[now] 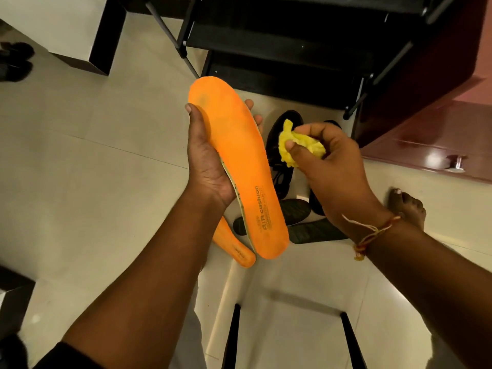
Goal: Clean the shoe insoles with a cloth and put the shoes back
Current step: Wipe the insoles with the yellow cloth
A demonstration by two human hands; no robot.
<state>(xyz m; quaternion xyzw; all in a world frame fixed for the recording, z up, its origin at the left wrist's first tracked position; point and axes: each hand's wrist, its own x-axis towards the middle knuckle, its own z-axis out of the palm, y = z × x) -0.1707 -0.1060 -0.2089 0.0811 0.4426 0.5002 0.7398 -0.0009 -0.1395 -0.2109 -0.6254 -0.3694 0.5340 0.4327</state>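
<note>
My left hand (206,158) grips an orange insole (239,166) from beneath, its printed face up, toe end pointing away from me. My right hand (330,166) holds a crumpled yellow cloth (300,147) just right of the insole, a small gap between them. A second orange insole (234,247) lies on the floor below, partly hidden by my left arm. Two black shoes (282,158) stand on the tiles under my hands. Dark insoles (314,230) lie beside them.
A black shoe rack (279,43) stands ahead of the shoes. A dark red cabinet (426,107) with a metal handle is at the right. My bare foot (407,206) rests on the tile. Dark footwear (16,59) sits at far left.
</note>
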